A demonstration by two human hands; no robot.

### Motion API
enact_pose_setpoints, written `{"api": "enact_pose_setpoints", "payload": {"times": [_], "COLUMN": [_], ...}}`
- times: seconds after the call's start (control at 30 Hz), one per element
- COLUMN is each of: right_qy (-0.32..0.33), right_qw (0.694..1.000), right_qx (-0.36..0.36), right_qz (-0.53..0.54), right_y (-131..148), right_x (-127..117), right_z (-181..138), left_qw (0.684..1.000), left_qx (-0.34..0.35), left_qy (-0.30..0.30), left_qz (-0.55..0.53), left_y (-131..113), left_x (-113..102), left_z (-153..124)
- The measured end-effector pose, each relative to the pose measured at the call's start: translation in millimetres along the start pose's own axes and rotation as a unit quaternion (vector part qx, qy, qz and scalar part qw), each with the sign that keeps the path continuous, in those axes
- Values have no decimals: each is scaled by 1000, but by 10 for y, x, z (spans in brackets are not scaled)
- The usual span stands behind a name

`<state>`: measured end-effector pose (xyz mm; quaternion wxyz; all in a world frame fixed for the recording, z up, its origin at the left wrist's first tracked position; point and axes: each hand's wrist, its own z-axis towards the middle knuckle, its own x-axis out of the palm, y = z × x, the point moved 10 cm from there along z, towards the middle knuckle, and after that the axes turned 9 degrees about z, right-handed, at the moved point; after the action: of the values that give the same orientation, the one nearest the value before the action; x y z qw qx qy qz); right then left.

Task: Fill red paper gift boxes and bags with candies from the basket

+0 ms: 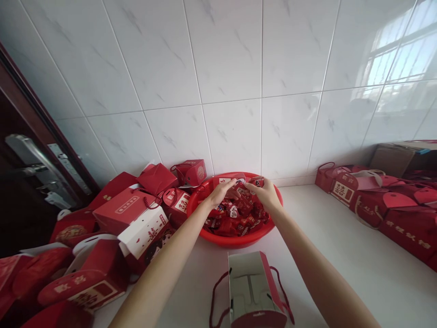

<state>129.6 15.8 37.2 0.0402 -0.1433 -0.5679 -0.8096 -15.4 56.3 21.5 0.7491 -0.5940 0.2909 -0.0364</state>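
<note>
Sweets (pixel 239 216) in red wrappers fill a red basin (pixel 218 238) at the centre of the frame, against the tiled wall; their printing is too small to read. Red gift boxes (pixel 129 214) heaped at lower left carry white double-happiness characters, as do the boxes (pixel 392 205) at right. An open box (pixel 252 287) with cord handles stands at bottom centre. Over the basin, the left hand (pixel 220 192) and right hand (pixel 268 193) each curl loosely, fingers touching wrapped sweets; whether either grips one is unclear.
</note>
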Motion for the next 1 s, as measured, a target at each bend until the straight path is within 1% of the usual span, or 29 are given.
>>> {"api": "enact_pose_setpoints", "payload": {"times": [0.07,0.17,0.27,0.37,0.43,0.47,0.53,0.6,0.67,0.73,0.83,0.93,1.0], "right_qy": [11,21,5,-9,-3,2,14,18,28,45,53,17,-11], "right_qw": [999,992,983,973,963,954,936,921,916,922,940,948,950], "right_qx": [30,56,84,123,167,194,242,268,280,267,217,200,207], "right_qz": [44,109,164,194,213,226,255,280,286,277,260,247,232], "right_y": [-26,-50,-125,-227,-300,-334,-371,-376,-376,-367,-340,-361,-382], "right_x": [34,76,60,37,63,89,147,181,205,211,169,75,19], "right_z": [-19,-36,-21,10,12,1,-33,-65,-84,-70,-5,33,32], "left_qw": [999,998,992,973,958,951,936,918,904,898,901,914,930], "left_qx": [31,66,90,151,185,198,225,251,261,251,238,226,183], "left_qy": [15,-9,-72,-152,-183,-189,-183,-161,-131,-107,-89,-95,-115], "left_qz": [-6,21,43,81,119,142,199,260,312,344,352,323,298], "left_y": [-94,-145,-142,-247,-334,-375,-460,-535,-566,-553,-532,-528,-469], "left_x": [58,21,-130,-285,-303,-283,-192,-67,48,114,150,115,17], "left_z": [-14,1,25,-19,-67,-89,-123,-145,-145,-125,-103,-98,-70]}}
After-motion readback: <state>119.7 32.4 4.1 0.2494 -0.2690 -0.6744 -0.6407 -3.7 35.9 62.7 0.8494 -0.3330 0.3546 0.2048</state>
